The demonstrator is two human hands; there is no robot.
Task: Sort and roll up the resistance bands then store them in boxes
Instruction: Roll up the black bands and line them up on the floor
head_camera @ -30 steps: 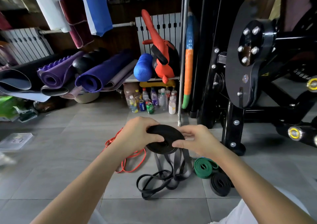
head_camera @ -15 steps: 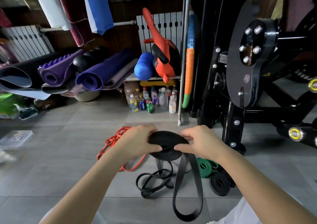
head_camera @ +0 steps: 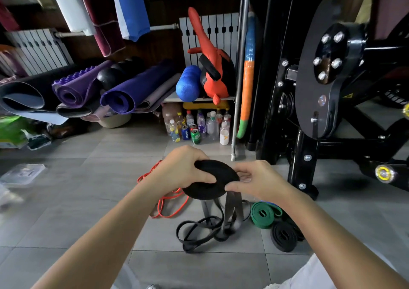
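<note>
Black coil [head_camera: 210, 181]: a wide black resistance band wound into a flat disc, held up in the air over the grey tiled floor [head_camera: 88, 200], in front of the person.
Loose tail [head_camera: 232, 204]: hangs from the coil's lower right edge down toward the floor.
Left hand [head_camera: 180, 170]: fingers clamped on the coil's left side, thumb lying across its top face.
Right hand [head_camera: 257, 181]: pinches the coil's right edge, thumb on the near rim, fingers behind it.
Loose black band [head_camera: 199, 231]: lies in tangled loops on the floor directly below the coil.
Orange band [head_camera: 168, 202]: thin, unrolled, on the floor below and left of the coil, partly hidden by the left hand.
Green roll [head_camera: 264, 214]: wound up, on the floor below and right of the coil.
Black roll [head_camera: 284, 236]: wound up, just beyond the green roll, farther from the coil.
Clear plastic box [head_camera: 23, 174]: on the floor well to the left of the coil.
Black gym machine [head_camera: 321, 85]: stands to the right of the coil.
</note>
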